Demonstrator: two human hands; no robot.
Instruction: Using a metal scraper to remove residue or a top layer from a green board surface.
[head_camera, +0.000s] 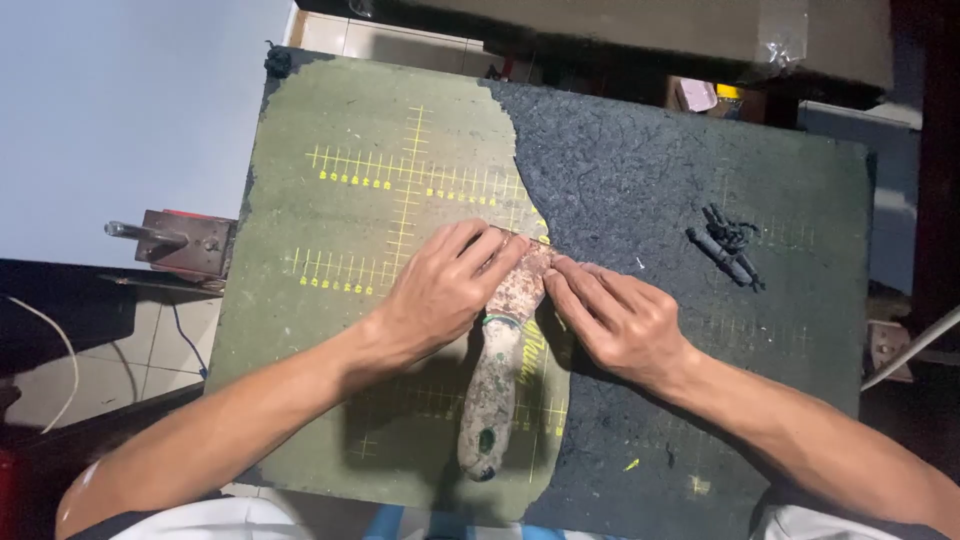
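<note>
A worn green cutting mat (340, 190) with yellow grid marks covers the left part of a small desk (850, 300); its torn right edge gives way to a rough black surface (650, 160). A paint-crusted scraper (495, 400) lies on the mat near the tear, handle toward the viewer. A small cluster of dark screws (728, 247) rests well apart on the black area at right.

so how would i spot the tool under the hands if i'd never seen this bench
Find the worn green cutting mat on the bench. Where its torn edge meets the black patch, the left hand and right hand press on a scraper. Its pale, paint-crusted handle points toward the person, unlike the small black bits far right.
</note>
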